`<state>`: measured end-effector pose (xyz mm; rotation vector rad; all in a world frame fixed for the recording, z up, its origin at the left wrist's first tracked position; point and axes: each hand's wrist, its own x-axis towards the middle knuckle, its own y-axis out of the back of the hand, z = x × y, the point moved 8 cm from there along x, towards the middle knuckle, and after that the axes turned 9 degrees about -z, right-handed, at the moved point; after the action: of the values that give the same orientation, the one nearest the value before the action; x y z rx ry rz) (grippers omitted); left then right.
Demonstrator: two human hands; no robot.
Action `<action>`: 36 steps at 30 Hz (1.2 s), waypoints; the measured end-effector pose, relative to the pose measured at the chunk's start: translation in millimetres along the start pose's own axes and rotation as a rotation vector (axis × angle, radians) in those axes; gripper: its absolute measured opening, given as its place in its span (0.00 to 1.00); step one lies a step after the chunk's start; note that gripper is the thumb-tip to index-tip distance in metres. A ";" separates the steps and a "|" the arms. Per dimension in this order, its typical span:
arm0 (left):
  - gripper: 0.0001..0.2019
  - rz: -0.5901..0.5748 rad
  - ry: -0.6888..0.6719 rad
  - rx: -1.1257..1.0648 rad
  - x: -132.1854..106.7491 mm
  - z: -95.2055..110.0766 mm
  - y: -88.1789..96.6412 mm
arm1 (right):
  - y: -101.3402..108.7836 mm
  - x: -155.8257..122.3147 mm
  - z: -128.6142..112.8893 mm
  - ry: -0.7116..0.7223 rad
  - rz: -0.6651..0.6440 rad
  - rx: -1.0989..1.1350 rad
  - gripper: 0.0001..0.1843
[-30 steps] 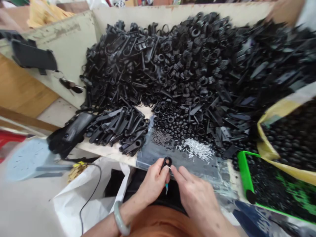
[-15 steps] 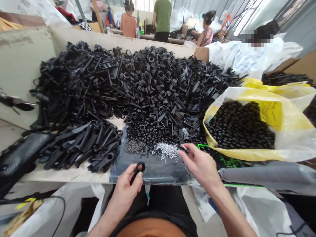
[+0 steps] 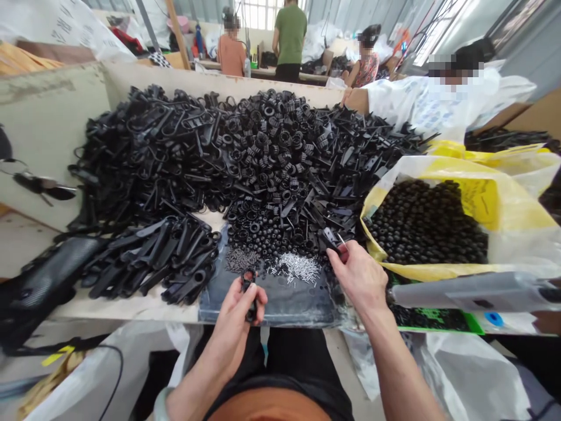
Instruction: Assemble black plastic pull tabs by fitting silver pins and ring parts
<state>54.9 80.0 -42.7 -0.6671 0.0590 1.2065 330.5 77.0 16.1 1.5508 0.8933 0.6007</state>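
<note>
My left hand [image 3: 239,310] is closed around a black plastic part with a ring-shaped end [image 3: 249,278], held upright over the front edge of the dark mat [image 3: 284,304]. My right hand [image 3: 359,275] reaches to the right of the mat, fingers pinched. A thin silvery pin [image 3: 342,239] sticks up from its fingers. Its fingertips touch a flat black plastic piece [image 3: 331,237] at the foot of the heap; whether they grip it is unclear. Between the hands lie a pile of silvery pins [image 3: 300,269] and a pile of small dark grey pieces [image 3: 242,260].
A large heap of black plastic parts [image 3: 210,146] fills the back. Long black parts [image 3: 149,257] lie at left. A yellow-white bag [image 3: 517,234] of black beads stands at right, above a grey cylindrical tool [image 3: 456,290] and green tray [image 3: 475,323]. Other people [image 3: 291,35] are beyond.
My right hand has moved from the silvery pins up and right to the flat black piece. My left hand has turned the ringed part more upright and raised its ring. The view has shifted slightly.
</note>
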 end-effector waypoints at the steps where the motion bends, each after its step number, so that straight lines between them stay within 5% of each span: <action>1: 0.25 -0.002 0.003 -0.014 -0.2 -1.1 -2.1 | 2.1 -7.1 -3.5 0.038 0.030 0.045 0.14; 8: 0.26 -0.007 -0.033 -0.019 -2.3 -4.9 -14.7 | -10.6 -103.6 -75.7 0.653 0.042 0.411 0.11; 14: 0.30 -0.003 0.009 -0.115 -8.6 -5.3 -5.7 | -28.4 -125.6 -88.8 0.757 -0.190 0.580 0.09; 17: 0.28 -0.057 -0.003 -0.109 -11.9 -4.1 -9.5 | -29.2 -123.1 -80.3 0.781 -0.189 0.711 0.13; 21: 0.25 -0.080 -0.023 -0.115 -13.6 -9.7 -12.3 | -39.4 -115.6 -66.6 0.650 -0.242 0.901 0.13; 28: 0.17 -0.121 -0.069 -0.129 -16.2 -7.5 -17.7 | -84.7 -119.4 -42.8 0.105 -0.503 1.294 0.22; 36: 0.15 -0.128 -0.069 -0.210 -17.3 -12.4 -26.1 | -92.7 -129.5 -51.4 0.027 -0.437 1.432 0.20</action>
<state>74.8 54.2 -34.5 -0.7998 -0.1679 1.1202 196.2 3.5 -51.5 2.4154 1.7977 -0.5176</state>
